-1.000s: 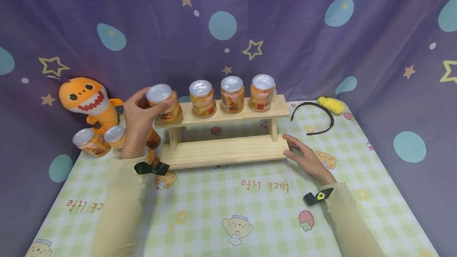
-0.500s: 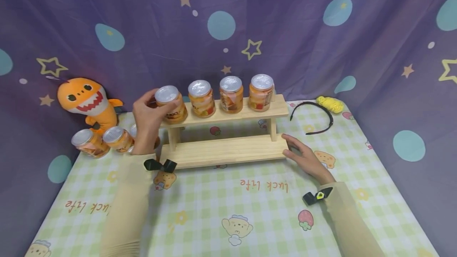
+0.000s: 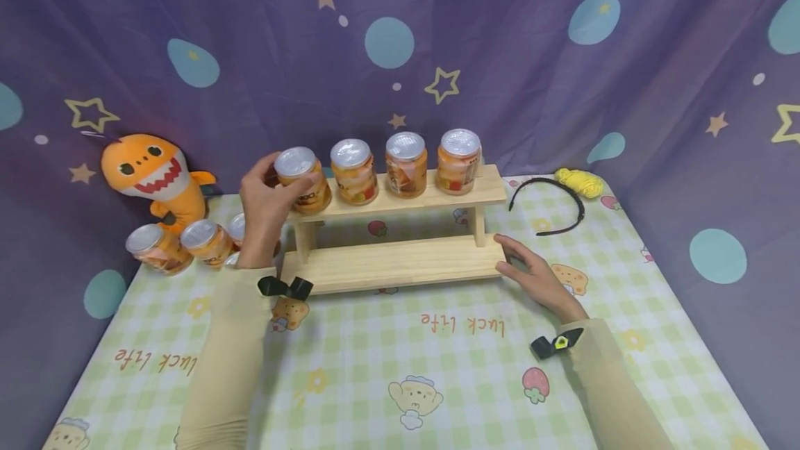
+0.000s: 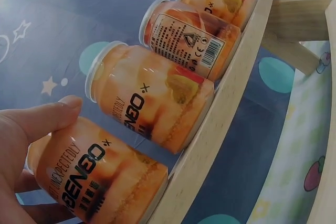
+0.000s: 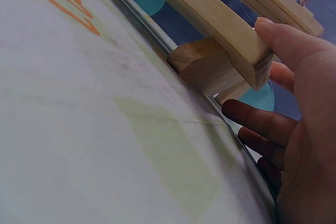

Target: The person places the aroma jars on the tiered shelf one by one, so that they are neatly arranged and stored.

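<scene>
The left hand (image 3: pixel 265 193) is wrapped around an orange jar (image 3: pixel 302 180), thumb and fingers curled on its smooth, glossy side. The jar is a short cylinder with a flat silvery foil lid, and it stands upright at the left end of the top board of the wooden rack (image 3: pixel 400 266), long axis vertical, lid facing up. In the left wrist view the printed lettering runs along the jar's side, and its base meets the pale, planed edge of the board.

Just beside it, three more jars (image 3: pixel 406 165) stand in a row along the same board, all upright with lids up, close together; I cannot tell whether they touch. One shows a white label panel with small print.

The rack is bare light wood, two long flat boards joined by square posts, its length running left to right across the table.

The right hand (image 3: pixel 534 276) lies at the rack's lower right corner, fingers fairly straight and relaxed, thumb against the end of the lower board, gripping nothing.

The tablecloth (image 3: pixel 400 380) is smooth, green-and-white check with cartoon prints. At the far left more jars (image 3: pixel 181 245) lean near a plush orange shark (image 3: pixel 153 176). At far right a thin black headband (image 3: pixel 553 207) curves beside a yellow bundle (image 3: pixel 581 182).
</scene>
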Available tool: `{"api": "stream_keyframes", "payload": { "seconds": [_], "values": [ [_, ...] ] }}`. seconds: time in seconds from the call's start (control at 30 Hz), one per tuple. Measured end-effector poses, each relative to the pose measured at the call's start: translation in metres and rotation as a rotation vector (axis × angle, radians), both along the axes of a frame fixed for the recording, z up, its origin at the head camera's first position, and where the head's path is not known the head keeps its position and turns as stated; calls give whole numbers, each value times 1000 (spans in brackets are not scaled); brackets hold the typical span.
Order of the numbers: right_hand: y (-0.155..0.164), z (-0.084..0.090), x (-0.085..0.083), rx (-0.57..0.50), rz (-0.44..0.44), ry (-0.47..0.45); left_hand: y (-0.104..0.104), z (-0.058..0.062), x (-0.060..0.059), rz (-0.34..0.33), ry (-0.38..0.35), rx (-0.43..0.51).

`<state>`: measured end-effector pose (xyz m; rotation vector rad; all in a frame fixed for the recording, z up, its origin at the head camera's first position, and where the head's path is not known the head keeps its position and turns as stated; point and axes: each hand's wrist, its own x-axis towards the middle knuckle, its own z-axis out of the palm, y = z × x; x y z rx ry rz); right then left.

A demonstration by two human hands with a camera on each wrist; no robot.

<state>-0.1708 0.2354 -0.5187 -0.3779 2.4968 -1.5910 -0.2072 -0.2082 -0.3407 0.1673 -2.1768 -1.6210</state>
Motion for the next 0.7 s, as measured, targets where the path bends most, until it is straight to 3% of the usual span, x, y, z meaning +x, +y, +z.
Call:
{"api": "stream_keyframes", "payload": {
  "seconds": [0.2,0.37,0.7],
  "values": [
    [0,2,1,-2,0,-4,-5,8,6,-7,13,-66],
    [0,2,1,-5,-5,-11,-16,19,20,8,35,-68],
    [1,-2,-1,2,-10,-21,-51,25,52,115,72,-25]
  ]
}}
